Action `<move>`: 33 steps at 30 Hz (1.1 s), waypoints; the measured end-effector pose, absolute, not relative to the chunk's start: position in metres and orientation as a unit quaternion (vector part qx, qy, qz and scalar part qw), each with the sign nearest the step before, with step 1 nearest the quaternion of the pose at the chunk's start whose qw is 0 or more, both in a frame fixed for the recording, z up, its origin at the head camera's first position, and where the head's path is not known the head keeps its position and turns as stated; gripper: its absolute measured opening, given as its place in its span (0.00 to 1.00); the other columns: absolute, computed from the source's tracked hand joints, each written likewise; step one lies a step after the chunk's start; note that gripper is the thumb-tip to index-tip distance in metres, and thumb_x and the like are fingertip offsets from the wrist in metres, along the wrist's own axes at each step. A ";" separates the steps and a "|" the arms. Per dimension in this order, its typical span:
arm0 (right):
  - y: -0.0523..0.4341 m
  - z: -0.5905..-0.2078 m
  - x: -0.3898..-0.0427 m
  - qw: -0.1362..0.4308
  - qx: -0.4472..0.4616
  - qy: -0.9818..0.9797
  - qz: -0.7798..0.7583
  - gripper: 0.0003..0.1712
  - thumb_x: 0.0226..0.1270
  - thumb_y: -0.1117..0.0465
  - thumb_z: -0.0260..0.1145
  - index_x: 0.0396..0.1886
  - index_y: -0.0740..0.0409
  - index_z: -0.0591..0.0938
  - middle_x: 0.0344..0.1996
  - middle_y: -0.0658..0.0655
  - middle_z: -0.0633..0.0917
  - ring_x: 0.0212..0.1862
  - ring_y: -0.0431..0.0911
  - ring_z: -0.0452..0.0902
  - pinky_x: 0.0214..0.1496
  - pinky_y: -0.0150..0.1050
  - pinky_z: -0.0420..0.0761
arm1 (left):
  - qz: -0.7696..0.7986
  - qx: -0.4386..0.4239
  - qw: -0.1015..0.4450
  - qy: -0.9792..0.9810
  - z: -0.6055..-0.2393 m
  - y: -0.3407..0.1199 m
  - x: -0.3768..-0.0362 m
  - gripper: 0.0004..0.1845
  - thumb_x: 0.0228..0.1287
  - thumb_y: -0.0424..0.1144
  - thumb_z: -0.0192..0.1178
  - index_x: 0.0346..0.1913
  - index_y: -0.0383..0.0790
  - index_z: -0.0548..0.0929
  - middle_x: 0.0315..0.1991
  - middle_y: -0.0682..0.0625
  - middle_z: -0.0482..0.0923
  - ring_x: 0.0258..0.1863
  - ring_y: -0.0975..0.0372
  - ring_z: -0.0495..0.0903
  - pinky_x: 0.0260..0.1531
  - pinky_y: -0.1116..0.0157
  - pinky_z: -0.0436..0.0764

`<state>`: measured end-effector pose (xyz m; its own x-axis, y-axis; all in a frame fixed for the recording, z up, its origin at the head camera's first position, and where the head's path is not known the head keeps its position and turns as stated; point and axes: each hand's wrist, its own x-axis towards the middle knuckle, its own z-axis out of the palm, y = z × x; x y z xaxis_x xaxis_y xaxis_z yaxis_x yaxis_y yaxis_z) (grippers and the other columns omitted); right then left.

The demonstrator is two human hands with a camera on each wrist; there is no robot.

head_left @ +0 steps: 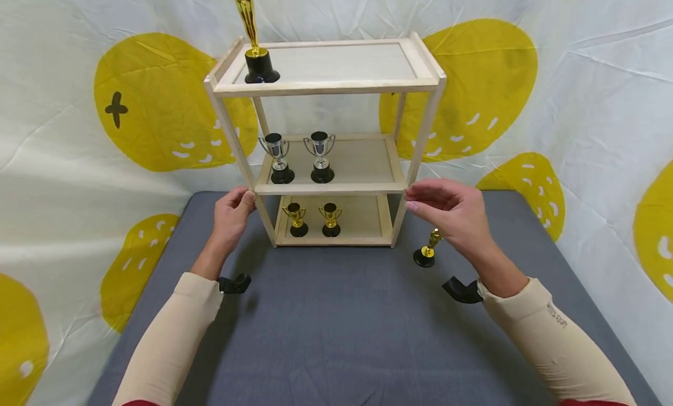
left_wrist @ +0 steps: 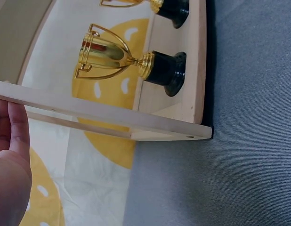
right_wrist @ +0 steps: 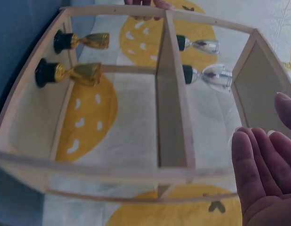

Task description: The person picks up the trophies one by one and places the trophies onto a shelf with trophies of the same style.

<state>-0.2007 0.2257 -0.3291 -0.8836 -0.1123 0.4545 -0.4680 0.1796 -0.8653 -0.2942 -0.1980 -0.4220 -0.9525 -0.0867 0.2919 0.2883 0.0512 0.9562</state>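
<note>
A three-tier wooden shelf stands upright on a grey mat, its long axis vertical and its open front facing the person, with a white and yellow patterned backdrop behind it. The left hand grips the shelf's front left post at the level of the middle tier, fingers curled around the wood. In the left wrist view only fingertips show, lying against that post. The right hand hovers just beside the front right post at the same height, fingers relaxed and slightly bent, its fingertips very near the wood. Whether they touch it cannot be told from the head view, while the right wrist view shows the fingers apart from the frame and holding nothing.

A tall gold statuette on a black base stands upright at the left front corner of the top tier. Two silver cups stand side by side on the left half of the middle tier. Two gold cups stand side by side on the left half of the bottom tier. A small gold figurine on a black base stands on the mat, just right of the shelf and partly behind the right hand. Both arms wear beige sleeves.
</note>
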 end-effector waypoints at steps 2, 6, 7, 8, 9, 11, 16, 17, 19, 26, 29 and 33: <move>0.234 -0.332 -0.196 0.143 0.185 -0.758 0.609 0.19 0.60 0.75 0.76 0.52 0.72 0.85 0.42 0.45 0.93 0.43 0.37 0.91 0.47 0.29 0.89 | -0.682 -0.070 0.136 -0.715 -0.422 -0.198 -0.294 0.15 0.76 0.40 0.59 0.53 0.30 0.84 0.36 0.66 0.84 0.38 0.70 0.81 0.46 0.77 0.86; 0.248 -0.337 -0.190 0.136 0.176 -0.751 0.622 0.19 0.60 0.76 0.75 0.52 0.73 0.85 0.43 0.48 0.93 0.43 0.39 0.91 0.47 0.30 0.89 | -0.680 -0.070 0.136 -0.717 -0.423 -0.198 -0.294 0.18 0.76 0.41 0.59 0.55 0.27 0.83 0.36 0.66 0.84 0.39 0.70 0.82 0.46 0.77 0.86; 0.252 -0.339 -0.189 0.137 0.177 -0.752 0.620 0.19 0.59 0.77 0.75 0.52 0.74 0.84 0.43 0.49 0.93 0.43 0.39 0.92 0.47 0.30 0.89 | -0.681 -0.071 0.135 -0.716 -0.423 -0.198 -0.294 0.18 0.76 0.41 0.59 0.55 0.28 0.83 0.37 0.66 0.84 0.39 0.70 0.82 0.46 0.77 0.86; 0.256 -0.341 -0.188 0.139 0.177 -0.753 0.618 0.19 0.59 0.78 0.75 0.52 0.74 0.84 0.42 0.49 0.93 0.43 0.39 0.92 0.46 0.30 0.89 | -0.682 -0.071 0.134 -0.716 -0.423 -0.198 -0.294 0.17 0.76 0.41 0.59 0.55 0.28 0.83 0.37 0.66 0.84 0.39 0.71 0.82 0.46 0.77 0.86; 0.260 -0.343 -0.188 0.142 0.179 -0.757 0.612 0.19 0.59 0.78 0.75 0.51 0.74 0.84 0.42 0.49 0.93 0.43 0.38 0.91 0.46 0.30 0.89 | -0.683 -0.072 0.133 -0.714 -0.423 -0.198 -0.294 0.17 0.76 0.41 0.59 0.54 0.30 0.84 0.37 0.66 0.85 0.39 0.71 0.83 0.47 0.77 0.86; 0.268 -0.347 -0.187 0.149 0.182 -0.769 0.595 0.19 0.58 0.79 0.75 0.51 0.74 0.84 0.42 0.49 0.93 0.42 0.37 0.91 0.45 0.29 0.89 | -0.686 -0.074 0.133 -0.712 -0.423 -0.198 -0.295 0.14 0.76 0.41 0.59 0.53 0.34 0.85 0.37 0.66 0.85 0.40 0.72 0.83 0.47 0.77 0.86; 0.287 -0.361 -0.188 0.168 0.171 -0.796 0.556 0.20 0.57 0.79 0.75 0.51 0.72 0.85 0.42 0.48 0.92 0.42 0.36 0.91 0.44 0.26 0.88 | -0.693 -0.077 0.132 -0.705 -0.423 -0.199 -0.295 0.09 0.76 0.41 0.59 0.49 0.45 0.87 0.37 0.66 0.85 0.40 0.72 0.84 0.47 0.77 0.86; 0.291 -0.364 -0.188 0.174 0.164 -0.801 0.549 0.20 0.57 0.79 0.75 0.51 0.72 0.86 0.42 0.47 0.92 0.41 0.35 0.90 0.44 0.26 0.87 | -0.693 -0.077 0.132 -0.705 -0.423 -0.199 -0.295 0.08 0.75 0.41 0.59 0.48 0.46 0.87 0.36 0.66 0.85 0.40 0.71 0.83 0.47 0.77 0.86; 0.299 -0.369 -0.189 0.185 0.149 -0.811 0.535 0.20 0.57 0.78 0.76 0.51 0.70 0.86 0.41 0.46 0.92 0.41 0.34 0.90 0.44 0.24 0.87 | -0.691 -0.076 0.131 -0.707 -0.423 -0.199 -0.295 0.08 0.75 0.42 0.59 0.48 0.46 0.87 0.36 0.66 0.85 0.39 0.71 0.83 0.46 0.77 0.86; 0.320 -0.387 -0.196 0.186 0.118 -0.833 0.507 0.21 0.59 0.74 0.77 0.53 0.67 0.86 0.43 0.46 0.92 0.44 0.33 0.89 0.47 0.21 0.85 | -0.688 -0.072 0.131 -0.710 -0.423 -0.198 -0.295 0.11 0.75 0.41 0.59 0.51 0.40 0.86 0.37 0.66 0.85 0.40 0.71 0.83 0.47 0.77 0.86; 0.328 -0.396 -0.198 0.165 0.098 -0.842 0.505 0.22 0.61 0.71 0.77 0.55 0.65 0.86 0.45 0.44 0.91 0.45 0.32 0.88 0.47 0.20 0.84 | -0.689 -0.076 0.128 -0.709 -0.424 -0.197 -0.296 0.10 0.76 0.41 0.59 0.50 0.43 0.86 0.37 0.66 0.85 0.41 0.72 0.84 0.47 0.77 0.86; 0.337 -0.412 -0.205 0.124 0.089 -0.848 0.508 0.25 0.63 0.69 0.77 0.60 0.64 0.84 0.47 0.40 0.90 0.46 0.30 0.87 0.47 0.20 0.84 | -0.700 -0.076 0.135 -0.697 -0.424 -0.196 -0.295 0.07 0.77 0.38 0.59 0.45 0.51 0.87 0.36 0.64 0.85 0.40 0.71 0.84 0.46 0.77 0.86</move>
